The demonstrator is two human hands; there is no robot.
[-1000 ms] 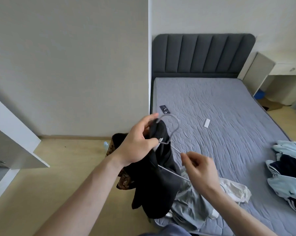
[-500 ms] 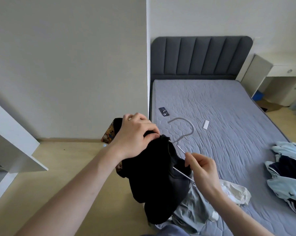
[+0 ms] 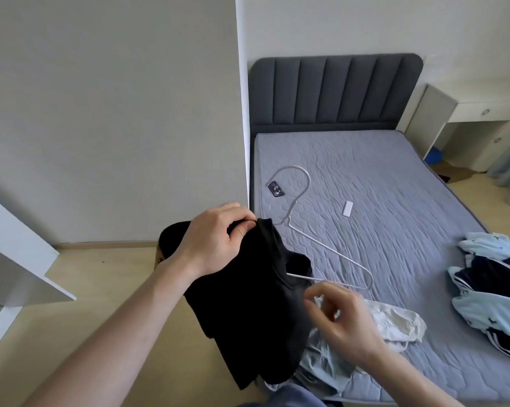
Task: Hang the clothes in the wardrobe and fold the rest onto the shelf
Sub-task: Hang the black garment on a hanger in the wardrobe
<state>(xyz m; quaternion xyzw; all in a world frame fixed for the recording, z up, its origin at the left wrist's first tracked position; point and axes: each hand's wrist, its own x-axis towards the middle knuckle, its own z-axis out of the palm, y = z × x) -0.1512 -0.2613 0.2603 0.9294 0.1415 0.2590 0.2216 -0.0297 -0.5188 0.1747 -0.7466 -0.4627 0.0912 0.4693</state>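
Your left hand [image 3: 215, 240] grips the black garment [image 3: 256, 315] near its top edge, thumb and fingers pinching the cloth so that the rest hangs down in front of you, over the floor at the foot corner of the bed [image 3: 394, 201]. The white wire hanger [image 3: 333, 251] sits partly inside that garment — its left shoulder is hidden under the black cloth, while the hook stands up over the mattress and the right shoulder juts out bare toward the bed.

Your right hand [image 3: 340, 318] is just below the hanger's lower bar, fingers loosely curled; it is motion-blurred, and you cannot tell whether it touches the wire or holds anything.

Under that hand, on the near corner of the mattress, lie a pale grey garment [image 3: 324, 365] and a cream one [image 3: 397, 321]. A heap of light-blue and navy clothes [image 3: 488, 292] lies at the bed's right edge. Further up the mattress rest a dark phone [image 3: 275, 188] and a small white remote [image 3: 348, 208], well apart. A white wardrobe door [image 3: 16, 259] stands open at your left.
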